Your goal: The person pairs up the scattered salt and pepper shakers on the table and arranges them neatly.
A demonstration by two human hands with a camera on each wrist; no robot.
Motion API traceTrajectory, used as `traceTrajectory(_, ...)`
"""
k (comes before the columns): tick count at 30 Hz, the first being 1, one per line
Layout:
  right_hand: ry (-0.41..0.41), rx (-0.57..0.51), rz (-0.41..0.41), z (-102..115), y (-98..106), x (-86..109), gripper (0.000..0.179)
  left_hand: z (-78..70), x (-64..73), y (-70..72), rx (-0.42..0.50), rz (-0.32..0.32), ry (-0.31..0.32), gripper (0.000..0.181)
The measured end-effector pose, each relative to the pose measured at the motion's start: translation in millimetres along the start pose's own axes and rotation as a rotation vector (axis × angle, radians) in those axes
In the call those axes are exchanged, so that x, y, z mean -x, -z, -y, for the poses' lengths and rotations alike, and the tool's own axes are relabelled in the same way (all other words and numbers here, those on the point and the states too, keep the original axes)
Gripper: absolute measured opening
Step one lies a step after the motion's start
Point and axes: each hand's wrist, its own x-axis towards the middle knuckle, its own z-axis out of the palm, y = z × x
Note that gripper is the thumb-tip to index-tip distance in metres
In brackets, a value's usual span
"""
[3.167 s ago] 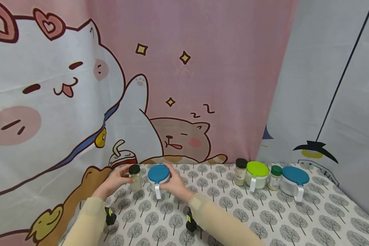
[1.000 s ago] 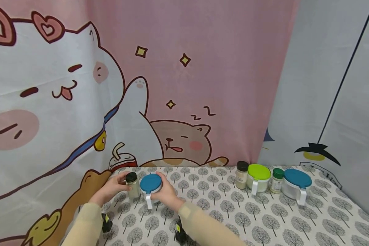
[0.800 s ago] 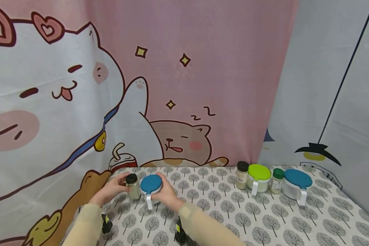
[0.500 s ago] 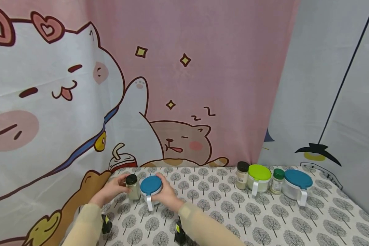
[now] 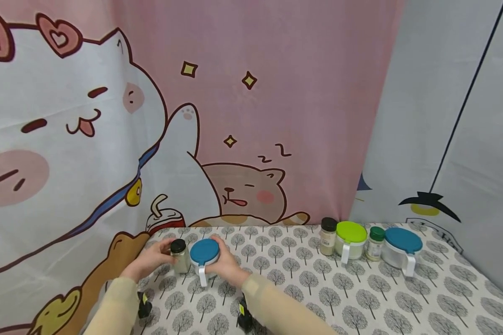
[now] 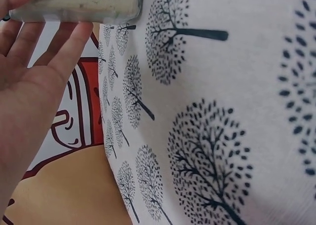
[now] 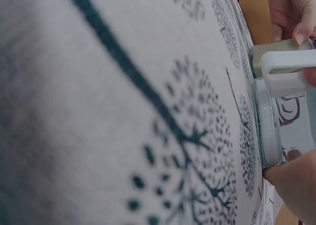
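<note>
In the head view, my left hand grips a small clear spice jar with a black lid and pale contents. It stands upright at the table's far left. In the left wrist view, its ridged glass side shows with fingers behind it. Just to the right, my right hand holds a round clear seasoning pot with a blue lid, thumb near its white handle. In the right wrist view, the pot's glass base is at or very near the cloth. The two containers are close together.
At the right rear stand a black-lidded jar, a green-lidded pot, a green-capped jar and a larger blue-lidded pot, in a row. A tree-patterned cloth covers the table. A cartoon curtain hangs behind.
Since about three seconds ago, both hands have brought the jar and pot slightly nearer and leftward, with a smaller gap between them. Over the last second, they have hardly moved.
</note>
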Motion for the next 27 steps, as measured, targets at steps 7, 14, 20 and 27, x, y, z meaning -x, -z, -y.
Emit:
traceTrajectory(7, 0.006, 0.005, -0.001, 2.2, -1.1, 2.7, 0.105, 8.2, 0.8, 3.3, 0.038, 0.022, -0.001, 0.080)
traceTrajectory(14, -0.001, 0.063, 0.030, 1.7, 3.7, 0.5, 0.104, 3.2, 3.9, 2.5, 0.059, 0.029, 0.041, 0.084)
traceTrajectory(20, -0.017, 0.079, 0.086, 3.0, 13.4, 0.3, 0.103, -0.6, 7.7, 5.7, 0.055, 0.046, 0.058, 0.085)
traceTrajectory(27, -0.013, 0.035, 0.106, 13.1, 36.6, 6.2, 0.098, -11.0, 13.3, 17.6, -0.003, 0.022, -0.048, 0.067)
